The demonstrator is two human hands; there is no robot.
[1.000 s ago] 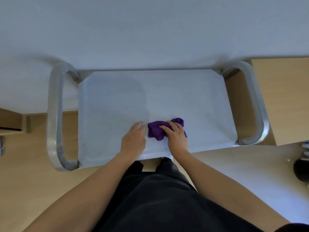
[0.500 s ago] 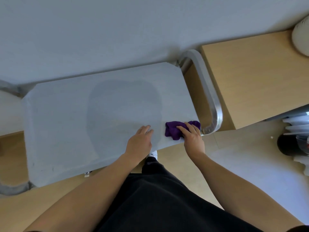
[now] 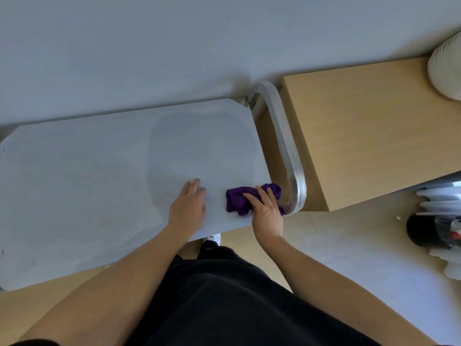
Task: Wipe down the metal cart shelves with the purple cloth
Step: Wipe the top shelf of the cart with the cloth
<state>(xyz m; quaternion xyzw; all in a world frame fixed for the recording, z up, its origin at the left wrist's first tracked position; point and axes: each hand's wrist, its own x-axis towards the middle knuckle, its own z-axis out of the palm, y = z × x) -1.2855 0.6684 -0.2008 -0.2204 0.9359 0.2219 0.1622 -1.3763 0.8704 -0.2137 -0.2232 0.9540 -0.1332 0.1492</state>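
The metal cart's top shelf (image 3: 99, 176) fills the left and middle of the head view, pale grey and flat. A crumpled purple cloth (image 3: 240, 199) lies at the shelf's near right corner, touching the cart's curved metal handle (image 3: 287, 148). My right hand (image 3: 267, 211) presses down on the cloth with fingers spread over it. My left hand (image 3: 188, 206) rests flat on the shelf to the left of the cloth, fingers together, holding nothing. The lower shelves are hidden under the top one.
A light wooden table (image 3: 361, 131) stands right of the handle, with a white ribbed object (image 3: 446, 63) at its far corner. A black round bin (image 3: 424, 231) and white stacked items (image 3: 444, 203) sit on the floor at the right. A wall runs behind the cart.
My right hand has slid the cloth rightward along the near edge to the corner by the handle. My left hand has followed to the right. The view has shifted right.
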